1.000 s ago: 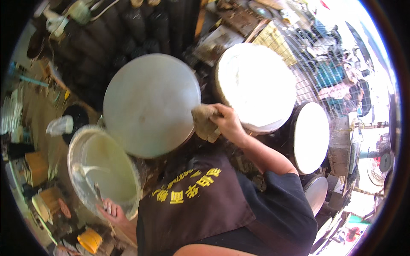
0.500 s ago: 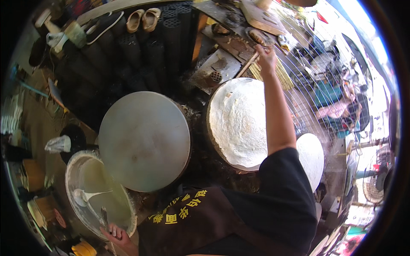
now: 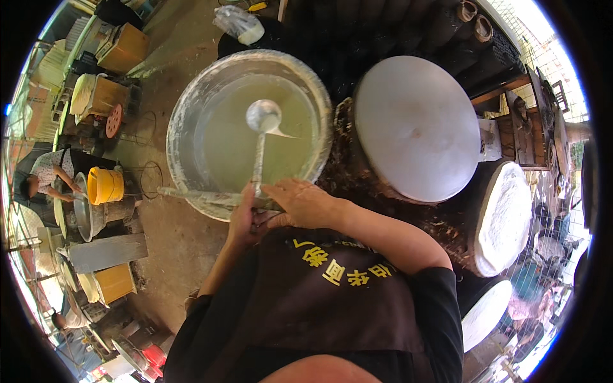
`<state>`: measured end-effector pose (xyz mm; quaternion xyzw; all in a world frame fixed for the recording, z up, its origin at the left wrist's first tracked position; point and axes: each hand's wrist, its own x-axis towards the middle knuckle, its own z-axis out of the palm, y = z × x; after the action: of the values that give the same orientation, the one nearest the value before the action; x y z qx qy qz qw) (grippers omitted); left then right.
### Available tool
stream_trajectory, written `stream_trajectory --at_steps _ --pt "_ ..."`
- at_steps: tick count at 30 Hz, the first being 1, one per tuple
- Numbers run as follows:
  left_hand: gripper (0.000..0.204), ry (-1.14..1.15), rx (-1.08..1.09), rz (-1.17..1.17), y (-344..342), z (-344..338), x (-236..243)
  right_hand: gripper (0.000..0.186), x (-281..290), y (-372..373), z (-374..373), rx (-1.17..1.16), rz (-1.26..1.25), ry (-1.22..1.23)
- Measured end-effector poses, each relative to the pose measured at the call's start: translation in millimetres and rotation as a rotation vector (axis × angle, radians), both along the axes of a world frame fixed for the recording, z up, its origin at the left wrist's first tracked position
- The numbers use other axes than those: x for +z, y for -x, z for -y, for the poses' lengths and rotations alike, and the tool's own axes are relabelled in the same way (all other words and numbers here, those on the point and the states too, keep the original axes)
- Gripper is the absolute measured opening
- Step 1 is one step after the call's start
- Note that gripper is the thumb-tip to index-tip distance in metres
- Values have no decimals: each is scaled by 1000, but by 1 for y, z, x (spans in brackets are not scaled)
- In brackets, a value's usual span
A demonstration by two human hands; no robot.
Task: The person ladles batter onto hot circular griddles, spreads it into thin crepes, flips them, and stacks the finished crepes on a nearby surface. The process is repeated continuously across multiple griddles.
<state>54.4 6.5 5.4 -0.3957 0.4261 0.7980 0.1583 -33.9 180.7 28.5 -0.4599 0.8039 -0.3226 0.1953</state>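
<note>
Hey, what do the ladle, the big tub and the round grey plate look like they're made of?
Ladle: likely metal, its silvery bowl showing bright highlights. Big tub: metal or plastic, I can't tell; crusted pale residue coats its rim. Round grey plate: probably metal, smooth and satiny, judging by its soft, even sheen.

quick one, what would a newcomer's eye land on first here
Probably the big bowl of cloudy, pale liquid left of centre, with a ladle reaching over it and the left hand and right hand together at its near rim. Next, perhaps, the large smooth grey disc to its right and the white-coated disc below that. The bright yellow bucket stands out at the left.
</note>
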Motion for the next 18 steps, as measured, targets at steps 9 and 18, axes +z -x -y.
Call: stream_trajectory --at_steps 9,18 --pt "45 729 -535 -119 -14 113 -78 40 -83 -66 6 -682 227 243" --pt "58 978 -1166 -377 -49 152 -83 42 -62 -132 -44 -943 610 132"
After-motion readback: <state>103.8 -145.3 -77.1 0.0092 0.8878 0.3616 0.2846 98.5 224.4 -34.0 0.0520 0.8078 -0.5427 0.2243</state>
